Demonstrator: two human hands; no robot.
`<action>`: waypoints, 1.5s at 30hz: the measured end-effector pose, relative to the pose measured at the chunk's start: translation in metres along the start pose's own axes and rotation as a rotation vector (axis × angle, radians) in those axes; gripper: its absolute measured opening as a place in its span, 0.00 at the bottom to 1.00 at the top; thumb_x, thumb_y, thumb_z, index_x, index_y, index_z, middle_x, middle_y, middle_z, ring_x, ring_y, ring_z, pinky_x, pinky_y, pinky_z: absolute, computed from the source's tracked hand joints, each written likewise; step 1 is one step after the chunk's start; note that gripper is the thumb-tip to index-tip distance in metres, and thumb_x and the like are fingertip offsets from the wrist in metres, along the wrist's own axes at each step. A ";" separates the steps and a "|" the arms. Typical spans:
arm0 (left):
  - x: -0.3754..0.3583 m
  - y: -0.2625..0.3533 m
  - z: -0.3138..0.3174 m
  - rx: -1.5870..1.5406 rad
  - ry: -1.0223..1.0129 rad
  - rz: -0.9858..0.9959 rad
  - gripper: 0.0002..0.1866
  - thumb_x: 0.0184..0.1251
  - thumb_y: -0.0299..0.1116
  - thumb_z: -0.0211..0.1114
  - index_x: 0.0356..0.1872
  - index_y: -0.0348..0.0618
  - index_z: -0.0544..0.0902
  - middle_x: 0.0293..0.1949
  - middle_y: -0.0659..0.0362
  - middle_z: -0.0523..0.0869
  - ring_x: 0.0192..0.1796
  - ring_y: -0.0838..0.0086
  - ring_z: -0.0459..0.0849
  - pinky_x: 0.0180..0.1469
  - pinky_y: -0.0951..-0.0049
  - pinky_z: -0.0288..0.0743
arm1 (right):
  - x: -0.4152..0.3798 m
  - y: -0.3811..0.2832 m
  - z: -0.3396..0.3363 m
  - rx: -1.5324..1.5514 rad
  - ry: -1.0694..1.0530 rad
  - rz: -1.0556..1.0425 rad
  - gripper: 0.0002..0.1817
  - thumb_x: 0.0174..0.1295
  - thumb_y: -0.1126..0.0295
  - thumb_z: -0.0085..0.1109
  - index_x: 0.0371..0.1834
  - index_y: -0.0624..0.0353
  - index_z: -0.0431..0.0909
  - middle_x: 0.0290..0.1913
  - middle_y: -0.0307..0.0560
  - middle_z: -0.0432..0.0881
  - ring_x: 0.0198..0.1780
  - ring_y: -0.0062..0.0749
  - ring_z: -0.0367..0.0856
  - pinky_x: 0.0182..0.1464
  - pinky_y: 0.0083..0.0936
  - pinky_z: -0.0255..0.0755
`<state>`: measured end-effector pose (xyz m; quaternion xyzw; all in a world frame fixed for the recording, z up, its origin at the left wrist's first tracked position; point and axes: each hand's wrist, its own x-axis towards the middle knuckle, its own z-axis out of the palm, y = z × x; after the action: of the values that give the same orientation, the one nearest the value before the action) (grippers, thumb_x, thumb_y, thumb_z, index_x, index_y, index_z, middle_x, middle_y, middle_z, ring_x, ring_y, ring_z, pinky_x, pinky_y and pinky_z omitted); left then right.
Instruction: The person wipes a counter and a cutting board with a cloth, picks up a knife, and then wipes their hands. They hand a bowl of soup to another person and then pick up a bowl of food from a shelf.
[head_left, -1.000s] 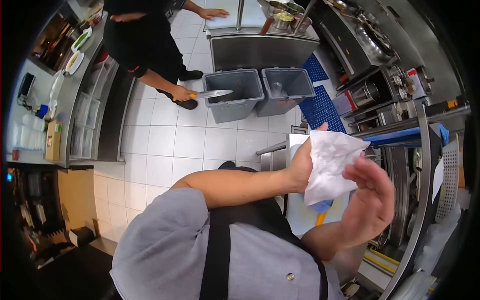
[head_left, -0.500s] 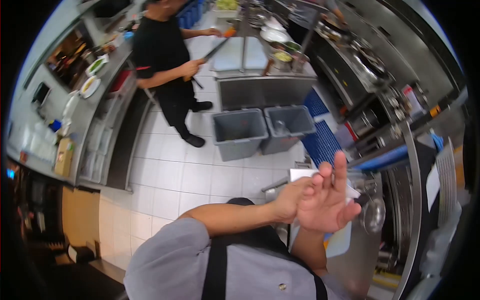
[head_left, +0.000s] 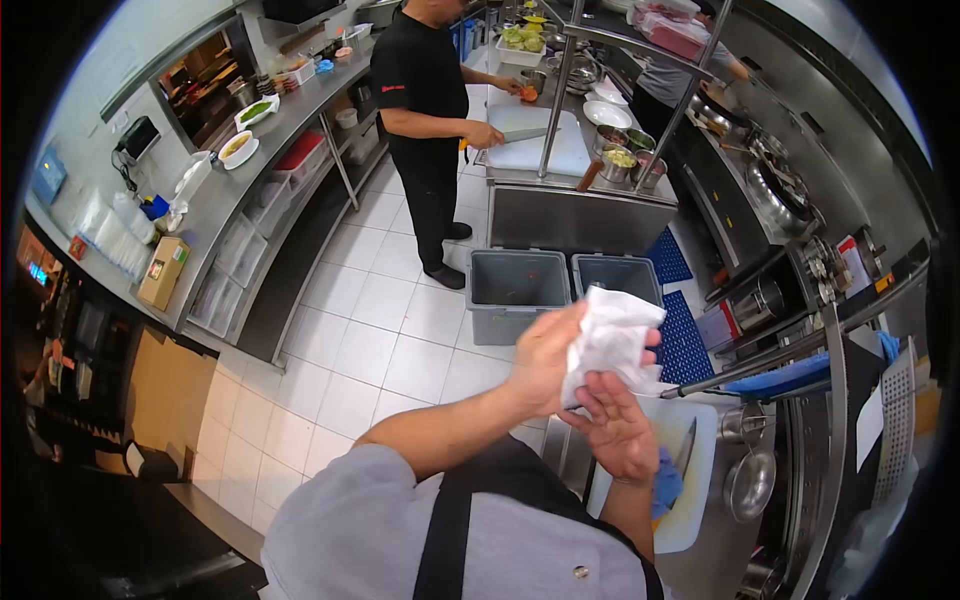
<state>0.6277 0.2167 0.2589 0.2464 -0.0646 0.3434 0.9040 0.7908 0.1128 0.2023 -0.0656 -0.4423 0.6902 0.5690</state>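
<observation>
A crumpled white paper towel (head_left: 612, 335) is between my hands in front of my chest. My left hand (head_left: 543, 358) grips it from the left side, and fingertips show beyond its right edge. My right hand (head_left: 618, 432), palm facing up, has its bent fingers against the towel's lower edge. Below them lies a white cutting board (head_left: 708, 440) on the steel counter, partly covered by my right forearm. A knife (head_left: 686, 446) and a blue cloth (head_left: 667, 484) rest on that board.
Two grey bins (head_left: 520, 322) stand ahead on the tiled floor. Beyond them, a co-worker (head_left: 425, 130) holds a large knife (head_left: 525, 134) over another board (head_left: 560, 150). A steel counter (head_left: 225, 205) runs along the left; pots (head_left: 775, 195) line the right.
My hands were together with the right palm open; now the white paper towel is between them. The view has shifted, showing more of the board at my right. The co-worker's knife has lowered.
</observation>
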 end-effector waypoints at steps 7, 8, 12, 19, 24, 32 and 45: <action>-0.019 -0.076 -0.030 1.785 -0.583 0.172 0.23 0.73 0.38 0.46 0.55 0.28 0.77 0.54 0.41 0.82 0.50 0.51 0.84 0.55 0.58 0.76 | -0.036 0.027 -0.044 -1.464 0.017 0.690 0.37 0.68 0.61 0.50 0.76 0.67 0.51 0.78 0.60 0.51 0.78 0.45 0.55 0.74 0.36 0.56; -0.026 -0.087 -0.052 1.768 -0.590 0.165 0.23 0.73 0.38 0.46 0.55 0.28 0.77 0.54 0.41 0.82 0.50 0.51 0.84 0.55 0.58 0.76 | -0.036 0.029 -0.035 -1.500 0.013 0.605 0.36 0.69 0.60 0.48 0.76 0.67 0.51 0.78 0.60 0.52 0.77 0.45 0.55 0.74 0.35 0.56; -0.028 -0.092 -0.079 1.542 -0.522 0.553 0.21 0.69 0.34 0.48 0.56 0.34 0.78 0.50 0.46 0.84 0.55 0.53 0.81 0.59 0.57 0.73 | -0.032 0.035 -0.033 -1.766 -0.022 0.254 0.35 0.70 0.58 0.42 0.76 0.65 0.52 0.76 0.60 0.57 0.75 0.46 0.60 0.74 0.35 0.57; -0.020 -0.097 -0.079 1.382 -0.498 0.531 0.19 0.68 0.31 0.47 0.51 0.29 0.80 0.46 0.44 0.85 0.48 0.51 0.84 0.54 0.59 0.77 | -0.027 0.013 -0.011 -1.663 0.102 0.574 0.33 0.68 0.60 0.46 0.75 0.61 0.56 0.68 0.64 0.69 0.68 0.50 0.69 0.69 0.39 0.63; -0.025 -0.113 -0.122 1.443 -0.328 0.431 0.14 0.69 0.31 0.47 0.38 0.34 0.81 0.35 0.46 0.84 0.35 0.52 0.83 0.41 0.59 0.77 | 0.012 -0.015 0.022 -1.560 -0.161 1.408 0.23 0.66 0.62 0.53 0.60 0.64 0.72 0.55 0.64 0.79 0.57 0.54 0.78 0.59 0.40 0.71; -0.014 -0.099 -0.167 0.660 0.584 -0.012 0.22 0.79 0.43 0.46 0.33 0.37 0.81 0.30 0.56 0.86 0.30 0.68 0.84 0.33 0.62 0.77 | 0.018 -0.038 0.045 -1.758 0.184 0.035 0.31 0.68 0.56 0.55 0.66 0.68 0.69 0.61 0.62 0.76 0.59 0.55 0.78 0.63 0.45 0.67; -0.029 -0.063 -0.057 1.098 -0.170 -0.240 0.30 0.81 0.51 0.34 0.58 0.41 0.79 0.51 0.50 0.83 0.61 0.66 0.76 0.63 0.73 0.64 | -0.008 0.041 -0.086 -1.588 0.396 -0.726 0.19 0.70 0.58 0.45 0.31 0.63 0.74 0.24 0.50 0.76 0.24 0.43 0.73 0.31 0.34 0.68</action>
<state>0.6436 0.1864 0.1760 0.7127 0.0795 0.2006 0.6674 0.8145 0.1541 0.1194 -0.4141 -0.6767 -0.0659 0.6051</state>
